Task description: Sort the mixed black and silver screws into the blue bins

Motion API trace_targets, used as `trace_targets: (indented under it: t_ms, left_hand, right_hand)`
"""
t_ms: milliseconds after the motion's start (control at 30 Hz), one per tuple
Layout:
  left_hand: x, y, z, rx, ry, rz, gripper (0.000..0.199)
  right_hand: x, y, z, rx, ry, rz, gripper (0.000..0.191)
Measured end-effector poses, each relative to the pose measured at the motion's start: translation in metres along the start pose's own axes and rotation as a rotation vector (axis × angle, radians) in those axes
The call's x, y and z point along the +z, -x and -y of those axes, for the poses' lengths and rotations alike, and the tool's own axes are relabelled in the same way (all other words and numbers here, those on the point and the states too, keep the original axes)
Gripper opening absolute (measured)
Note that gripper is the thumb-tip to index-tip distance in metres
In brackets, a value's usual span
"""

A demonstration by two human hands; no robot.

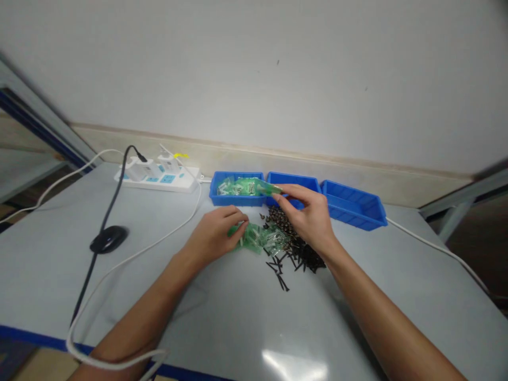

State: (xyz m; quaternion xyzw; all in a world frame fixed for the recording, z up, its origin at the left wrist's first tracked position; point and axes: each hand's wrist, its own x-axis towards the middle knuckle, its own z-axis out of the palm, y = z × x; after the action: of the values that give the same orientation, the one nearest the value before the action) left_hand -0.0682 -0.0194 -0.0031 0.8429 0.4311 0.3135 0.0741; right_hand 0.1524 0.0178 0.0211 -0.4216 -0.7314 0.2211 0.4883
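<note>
My right hand (310,212) pinches a small green plastic bag (270,189) between thumb and fingers, over the right rim of the left blue bin (237,201). That bin holds several green bags with small pieces inside. Lower and to the left, my left hand (217,231) is closed on the edge of green plastic bags (254,241) lying on the table; its fingertips partly cover them. A pile of dark screws (307,254) lies beneath and beside my right hand, with brownish small screws (280,218) at its far side.
Two more blue bins, a middle one (293,181) partly hidden by my hand and a right one (353,205), line the wall. A white power strip (174,180) with plugs, a black mouse-shaped cable piece (109,239) and a white cable (148,247) occupy the left side.
</note>
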Motion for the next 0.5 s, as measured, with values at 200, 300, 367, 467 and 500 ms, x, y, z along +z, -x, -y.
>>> trace_targets:
  t_ms: [200, 300, 367, 467, 500]
  left_hand:
    - [-0.006, 0.009, 0.012, -0.026, -0.025, 0.134, 0.018]
    - [-0.015, 0.009, 0.015, -0.027, 0.015, 0.204, 0.018]
    - [-0.020, 0.011, 0.017, -0.033, 0.029, 0.244, 0.028]
    - [-0.021, 0.012, 0.020, -0.038, 0.014, 0.291, 0.042]
    - [-0.020, 0.012, 0.021, -0.037, 0.006, 0.299, 0.044]
  right_hand:
    - [0.048, -0.058, 0.002, -0.500, 0.351, 0.412, 0.036]
    - [0.066, -0.079, -0.004, -0.610, 0.510, 0.612, 0.033]
    - [0.073, -0.087, -0.008, -0.613, 0.522, 0.678, 0.034]
    - [0.074, -0.090, -0.011, -0.556, 0.453, 0.702, 0.044]
    - [0.073, -0.089, -0.011, -0.531, 0.424, 0.685, 0.048]
